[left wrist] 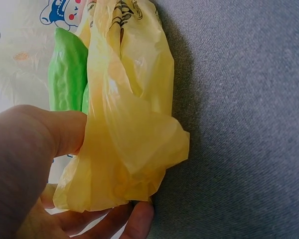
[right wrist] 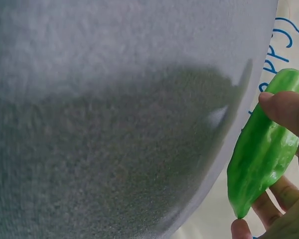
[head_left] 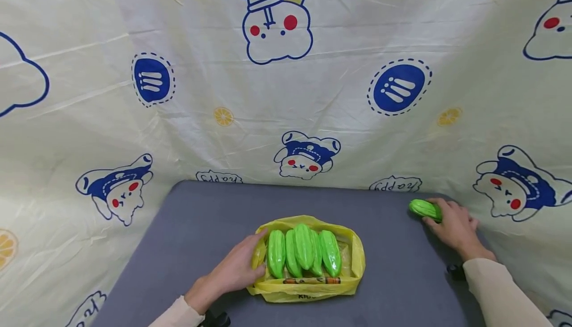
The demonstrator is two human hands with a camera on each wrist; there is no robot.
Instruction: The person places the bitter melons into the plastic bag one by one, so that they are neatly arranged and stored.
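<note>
My left hand (head_left: 239,266) grips the left side of an open yellow plastic bag (head_left: 358,260), thumb at the inner side and fingers outside, as the left wrist view shows. Several bright green, ridged bitter melons (head_left: 304,247) lie side by side in the bag, their long sides pointing front to back. At the table's far right corner, my right hand (head_left: 458,228) holds another bitter melon (head_left: 422,209) between thumb and fingers. In the right wrist view this bitter melon (right wrist: 261,149) is raised by the table's edge, its pointed end near a fingertip.
The bag stands on a dark grey table (head_left: 201,223) with rounded far corners. Behind and beside it hangs a pale sheet (head_left: 321,94) printed with blue cartoon bears and orange slices. Dark wrist straps (head_left: 216,319) show at both cuffs.
</note>
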